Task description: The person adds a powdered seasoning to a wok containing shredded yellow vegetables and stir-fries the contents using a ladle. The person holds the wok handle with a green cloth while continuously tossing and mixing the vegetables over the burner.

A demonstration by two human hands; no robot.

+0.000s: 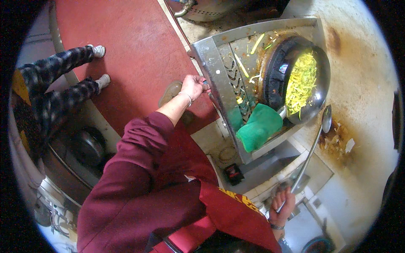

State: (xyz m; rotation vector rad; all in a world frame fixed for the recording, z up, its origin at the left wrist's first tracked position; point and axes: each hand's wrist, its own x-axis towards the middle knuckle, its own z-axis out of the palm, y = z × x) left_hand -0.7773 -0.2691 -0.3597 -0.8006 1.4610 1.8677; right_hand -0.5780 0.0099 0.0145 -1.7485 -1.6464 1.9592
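Note:
My left hand reaches to the front edge of the steel wok range. Its fingers are closed around a small control handle, mostly hidden by them. At the lower right, my right hand grips the long shaft of a steel ladle. The ladle's bowl rests or hovers beside the wok; contact is unclear. The dark wok sits tilted on the black burner ring, holding shredded yellow-green vegetables. A green cloth wraps the wok's handle.
Vegetable strips litter the range top. Stained wall rises behind it. A perforated metal pot stands at the top. Another person's legs are at the left, by the red floor mat. A small dark box lies below the range.

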